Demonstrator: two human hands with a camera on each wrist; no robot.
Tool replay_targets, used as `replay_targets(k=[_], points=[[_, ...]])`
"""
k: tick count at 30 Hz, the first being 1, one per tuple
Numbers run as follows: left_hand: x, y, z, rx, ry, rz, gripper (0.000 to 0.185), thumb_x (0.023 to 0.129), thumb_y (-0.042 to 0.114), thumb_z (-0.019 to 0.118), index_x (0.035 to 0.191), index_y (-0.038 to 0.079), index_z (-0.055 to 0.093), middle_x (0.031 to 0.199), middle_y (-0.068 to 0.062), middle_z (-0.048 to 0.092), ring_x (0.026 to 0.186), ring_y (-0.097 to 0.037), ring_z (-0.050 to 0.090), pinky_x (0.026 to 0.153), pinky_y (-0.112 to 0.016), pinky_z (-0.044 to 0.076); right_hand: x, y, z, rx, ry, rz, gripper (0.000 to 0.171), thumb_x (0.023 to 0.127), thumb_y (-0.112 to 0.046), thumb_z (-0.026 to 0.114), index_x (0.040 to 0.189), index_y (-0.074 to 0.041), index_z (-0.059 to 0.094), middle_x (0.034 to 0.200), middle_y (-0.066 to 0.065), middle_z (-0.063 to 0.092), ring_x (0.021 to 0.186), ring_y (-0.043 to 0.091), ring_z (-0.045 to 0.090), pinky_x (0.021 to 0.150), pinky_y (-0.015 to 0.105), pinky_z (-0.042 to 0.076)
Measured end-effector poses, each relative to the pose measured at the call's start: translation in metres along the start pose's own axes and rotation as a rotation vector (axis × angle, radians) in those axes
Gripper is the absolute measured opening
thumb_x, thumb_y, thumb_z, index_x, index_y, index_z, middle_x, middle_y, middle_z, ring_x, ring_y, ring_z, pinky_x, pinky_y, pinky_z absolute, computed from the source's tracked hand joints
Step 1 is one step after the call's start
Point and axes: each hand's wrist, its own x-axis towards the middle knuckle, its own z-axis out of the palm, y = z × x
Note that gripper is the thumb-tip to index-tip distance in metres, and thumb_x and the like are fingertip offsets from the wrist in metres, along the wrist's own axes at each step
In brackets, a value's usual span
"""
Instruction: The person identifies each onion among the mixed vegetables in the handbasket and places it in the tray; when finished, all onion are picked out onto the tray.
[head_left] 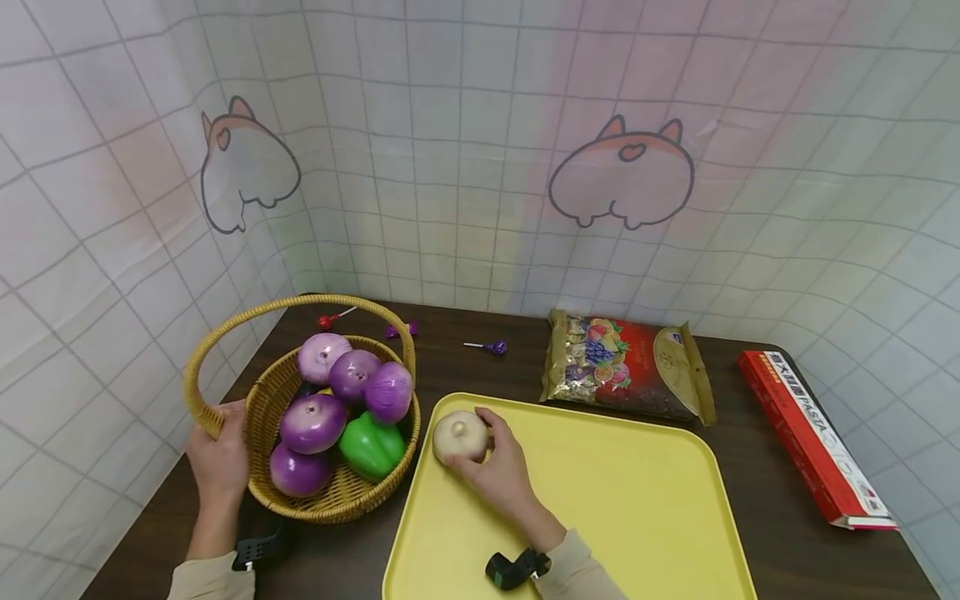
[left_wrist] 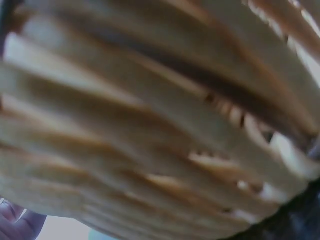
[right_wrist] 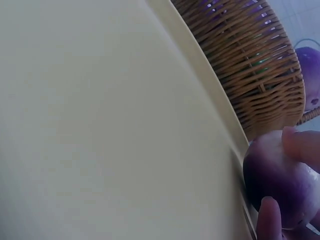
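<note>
Pale onion (head_left: 461, 436) sits gripped under the right hand (head_left: 501, 475) at the tray's (head_left: 645, 517) near-left corner; left hand (head_left: 219, 461) clasps the basket (head_left: 330, 500) just beside

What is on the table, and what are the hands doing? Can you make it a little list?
left hand: holds the basket by its handle
right hand: grips a pale onion on the yellow tray
in basket: purple onions and a green pepper
behind tray: snack bag
far right: red pasta box
back of table: lollipops
</note>
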Motion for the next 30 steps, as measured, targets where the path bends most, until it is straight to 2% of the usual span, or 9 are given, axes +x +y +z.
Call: replay_targets(k=[3, 6, 8, 13, 18, 24, 30], points=[[-0.0001, -0.0009, -0.0004, 0.007, -0.003, 0.007, 0.027, 0.097, 0.019, 0.058, 0.076, 0.001, 0.057, 0.084, 0.020, 0.065, 0.074, -0.003, 0.059, 0.063, -0.013, 0.043, -0.0001, 0.0007, 0.0007, 0.028, 0.000, 0.030, 0.074, 0.073, -0.029, 0.085, 0.135, -0.011, 0.049, 0.110, 0.010, 0.065, 0.090, 0.018, 0.061, 0.071, 0.026, 0.049], [0.0004, -0.0020, -0.0003, 0.023, -0.001, 0.020, 0.029, 0.097, 0.019, 0.058, 0.083, -0.007, 0.057, 0.085, 0.020, 0.064, 0.074, -0.002, 0.057, 0.063, -0.013, 0.043, -0.0010, 0.0008, 0.0009, 0.023, -0.012, 0.031, 0.072, 0.073, -0.031, 0.085, 0.134, -0.013, 0.051, 0.107, 0.009, 0.067, 0.089, 0.017, 0.064, 0.073, 0.027, 0.049], [0.0011, -0.0031, -0.0004, 0.026, 0.002, 0.027, 0.030, 0.097, 0.019, 0.058, 0.085, -0.009, 0.057, 0.085, 0.021, 0.063, 0.074, -0.002, 0.057, 0.063, -0.013, 0.042, -0.0025, 0.0012, 0.0013, 0.014, -0.022, 0.019, 0.072, 0.074, -0.031, 0.085, 0.135, -0.013, 0.052, 0.112, 0.009, 0.067, 0.091, 0.017, 0.065, 0.076, 0.030, 0.050], [0.0017, -0.0056, -0.0017, 0.026, 0.001, 0.033, 0.030, 0.097, 0.018, 0.058, 0.084, -0.009, 0.058, 0.085, 0.022, 0.063, 0.075, -0.001, 0.058, 0.064, -0.012, 0.043, -0.0055, 0.0019, 0.0026, -0.031, -0.032, -0.034, 0.072, 0.076, -0.030, 0.084, 0.137, -0.008, 0.052, 0.123, 0.006, 0.062, 0.090, 0.016, 0.063, 0.079, 0.032, 0.050], [0.0010, -0.0065, -0.0050, 0.041, 0.014, 0.014, 0.029, 0.096, 0.019, 0.058, 0.089, -0.010, 0.060, 0.086, 0.020, 0.064, 0.073, 0.000, 0.057, 0.063, -0.012, 0.043, -0.0062, 0.0010, 0.0036, -0.048, -0.034, -0.071, 0.073, 0.077, -0.029, 0.084, 0.138, -0.007, 0.051, 0.124, 0.006, 0.061, 0.087, 0.014, 0.062, 0.077, 0.030, 0.050], [0.0018, -0.0061, -0.0073, 0.069, 0.017, 0.032, 0.029, 0.097, 0.018, 0.058, 0.090, -0.010, 0.062, 0.084, 0.020, 0.063, 0.067, 0.000, 0.056, 0.059, -0.012, 0.042, -0.0070, -0.0016, 0.0028, 0.007, -0.029, -0.075, 0.074, 0.077, -0.025, 0.084, 0.138, -0.006, 0.049, 0.128, 0.010, 0.056, 0.094, 0.020, 0.065, 0.073, 0.027, 0.051], [-0.0001, -0.0058, -0.0047, 0.074, 0.032, 0.032, 0.030, 0.097, 0.021, 0.058, 0.087, -0.007, 0.060, 0.087, 0.015, 0.065, 0.072, 0.000, 0.056, 0.062, -0.013, 0.042, -0.0045, -0.0051, -0.0025, -0.046, -0.002, -0.043, 0.073, 0.076, -0.027, 0.084, 0.137, -0.006, 0.050, 0.132, 0.012, 0.050, 0.099, 0.024, 0.055, 0.078, 0.031, 0.046]])
